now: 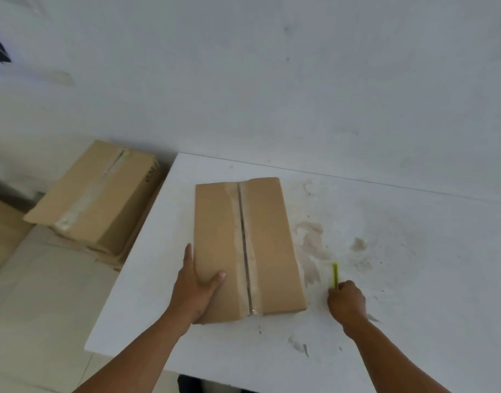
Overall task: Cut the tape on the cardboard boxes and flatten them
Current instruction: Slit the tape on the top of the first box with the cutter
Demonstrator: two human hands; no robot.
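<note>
Table: white, flat, stained table top point(399, 222); carries the work in its near-left part, blotched and scuffed to the right.
Box: brown oblong cardboard box point(215, 236); lies flat on the table, long axis running near to far, flaps closed, taped face up.
Box handling: judged light and probably empty; stiff in the panels, softer at the flaps, which dip toward the middle; smooth enough to slide on the table under a blade's pull; best steadied by pressing a top panel or a side wall, well off the cutting line.
Second box: similar brown second cardboard box point(93, 194) with a pale strip of tape, off the table to the far left, resting on what looks like more cardboard, well apart from both hands.
Tape seam: clear, wrinkled tape seam point(245, 245) down the middle of the top face, over a dark gap between the flaps; cannot tell whether already slit; thin and tough, likely to part only under a sharp edge.
Left hand: left hand point(196, 282) at the near-left corner of the box, fingers straight along the left wall, thumb laid on the top face; braces, no curl round anything.
Right hand: right hand point(347, 300) on the table just right of the box, not touching it, fingers curled tight round the tool.
Cutter: slim yellow-green cutter point(335, 275), pointing away toward the far side; blade too small to make out.
</note>
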